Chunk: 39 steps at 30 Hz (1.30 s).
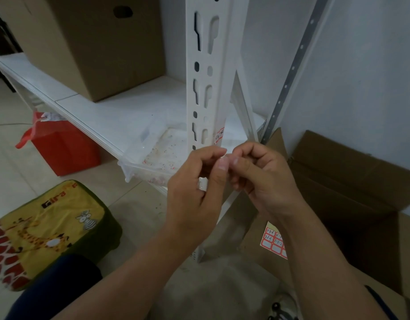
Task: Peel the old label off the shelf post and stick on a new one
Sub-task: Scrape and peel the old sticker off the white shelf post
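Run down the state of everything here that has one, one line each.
Label on the shelf post: stuck on, handwritten.
Left hand: fingers curled, tips meeting the right hand's; what they pinch is too small to tell.
Right hand: the same.
Label sheet: lying on cardboard, partly hidden by the forearm.
Clear plastic tray: open, on the shelf edge.
Cardboard box on the floor: flaps open.
Cardboard box on the shelf: closed.

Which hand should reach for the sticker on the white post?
Probably the right hand. The sticker sits on the post's right face, just above that hand's fingertips. The left hand is lower and further left.
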{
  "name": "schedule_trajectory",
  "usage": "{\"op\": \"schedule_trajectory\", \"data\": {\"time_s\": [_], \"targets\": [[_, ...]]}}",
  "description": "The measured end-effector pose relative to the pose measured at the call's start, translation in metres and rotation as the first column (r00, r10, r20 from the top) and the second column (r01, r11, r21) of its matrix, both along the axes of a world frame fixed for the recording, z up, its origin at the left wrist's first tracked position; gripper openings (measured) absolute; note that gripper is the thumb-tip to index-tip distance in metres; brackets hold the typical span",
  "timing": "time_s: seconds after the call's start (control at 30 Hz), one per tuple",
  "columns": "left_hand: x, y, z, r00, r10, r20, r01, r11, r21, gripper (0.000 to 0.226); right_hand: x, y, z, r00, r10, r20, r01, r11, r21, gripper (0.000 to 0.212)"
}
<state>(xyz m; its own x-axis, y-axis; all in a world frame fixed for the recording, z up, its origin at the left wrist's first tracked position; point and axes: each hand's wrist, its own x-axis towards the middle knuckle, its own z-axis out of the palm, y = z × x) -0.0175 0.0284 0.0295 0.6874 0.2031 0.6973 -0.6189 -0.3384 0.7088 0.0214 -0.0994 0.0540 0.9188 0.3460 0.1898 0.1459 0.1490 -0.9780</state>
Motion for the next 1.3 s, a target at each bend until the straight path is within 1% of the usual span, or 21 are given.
{"op": "schedule_trajectory", "data": {"time_s": [0.07,0.17,0.3,0.37,0.43,0.47,0.53,0.57,0.63,0.7,0.73,0.77,0.83,0.9,1.0,1.07,1.13,1.2,1.27,1.3], "targets": [[-0.001,0.001,0.002,0.998,-0.042,-0.046,0.04,0.998,-0.055,0.009,0.0,0.0,0.0,1.0,0.004,0.0,-0.004,1.0,-0.019,0.023],[-0.002,0.003,0.006,0.988,-0.118,-0.101,0.108,0.989,-0.102,0.007,-0.001,0.0,0.0,1.0,0.021,-0.001,-0.021,1.0,-0.009,0.024],[-0.004,0.004,0.01,0.948,-0.265,-0.175,0.22,0.945,-0.242,0.014,0.0,0.003,0.0,0.998,0.06,0.014,-0.06,0.998,0.0,0.027],[-0.004,0.005,0.01,0.932,-0.301,-0.2,0.235,0.926,-0.297,0.016,0.0,0.005,-0.001,0.996,0.081,0.026,-0.081,0.997,0.014,0.027],[-0.004,0.006,0.01,0.926,-0.307,-0.22,0.225,0.917,-0.329,0.016,-0.001,0.009,0.0,0.996,0.07,0.051,-0.071,0.997,0.023,0.032],[-0.004,0.006,0.009,0.925,-0.3,-0.233,0.212,0.917,-0.339,0.017,-0.003,0.012,0.001,0.995,0.045,0.089,-0.046,0.999,0.007,0.033],[-0.003,0.007,0.009,0.921,-0.282,-0.268,0.173,0.913,-0.369,0.018,-0.005,0.018,-0.002,0.972,-0.034,0.232,0.059,0.993,-0.105,0.03],[-0.002,0.007,0.009,0.917,-0.276,-0.288,0.15,0.907,-0.393,0.02,-0.005,0.02,-0.005,0.948,-0.067,0.31,0.124,0.978,-0.167,0.025],[0.001,0.01,0.01,0.903,-0.268,-0.337,0.096,0.888,-0.45,0.025,-0.005,0.024,-0.01,0.891,-0.128,0.436,0.251,0.939,-0.235,0.019],[0.003,0.013,0.012,0.888,-0.275,-0.369,0.067,0.871,-0.487,0.028,-0.003,0.025,-0.014,0.803,-0.154,0.576,0.383,0.873,-0.301,0.023],[0.003,0.014,0.014,0.884,-0.273,-0.379,0.056,0.868,-0.493,0.029,-0.003,0.026,-0.014,0.774,-0.148,0.615,0.417,0.851,-0.319,0.025],[0.004,0.015,0.015,0.883,-0.262,-0.389,0.041,0.87,-0.491,0.03,-0.004,0.027,-0.014,0.768,-0.152,0.622,0.424,0.849,-0.316,0.026],[0.006,0.019,0.018,0.889,-0.223,-0.401,0.011,0.884,-0.468,0.032,-0.005,0.029,-0.014,0.813,-0.19,0.55,0.373,0.895,-0.243,0.02],[0.009,0.024,0.019,0.896,-0.177,-0.408,-0.009,0.91,-0.414,0.037,-0.004,0.031,-0.012,0.869,-0.226,0.439,0.326,0.931,-0.164,0.017],[0.015,0.034,0.018,0.899,-0.107,-0.425,-0.042,0.944,-0.328,0.048,-0.003,0.034,-0.008,0.931,-0.228,0.284,0.257,0.964,-0.07,0.022],[0.018,0.042,0.018,0.898,-0.046,-0.438,-0.081,0.96,-0.267,0.053,-0.003,0.035,-0.006,0.956,-0.226,0.19,0.234,0.972,-0.025,0.025],[0.023,0.051,0.018,0.894,0.026,-0.447,-0.119,0.976,-0.181,0.047,-0.003,0.037,-0.005,0.968,-0.215,0.131,0.218,0.976,-0.011,0.028],[0.031,0.06,0.015,0.874,0.108,-0.474,-0.148,0.988,-0.047,0.042,-0.002,0.038,-0.005,0.977,-0.193,0.09,0.194,0.981,0.002,0.029],[0.042,0.068,0.01,0.828,0.189,-0.529,-0.172,0.982,0.082,0.035,-0.001,0.038,-0.005,0.984,-0.168,0.054,0.167,0.985,0.038,0.028],[0.046,0.07,0.007,0.796,0.216,-0.565,-0.185,0.976,0.113,0.03,0.0,0.038,-0.005,0.987,-0.155,0.041,0.152,0.987,0.056,0.028]]}}
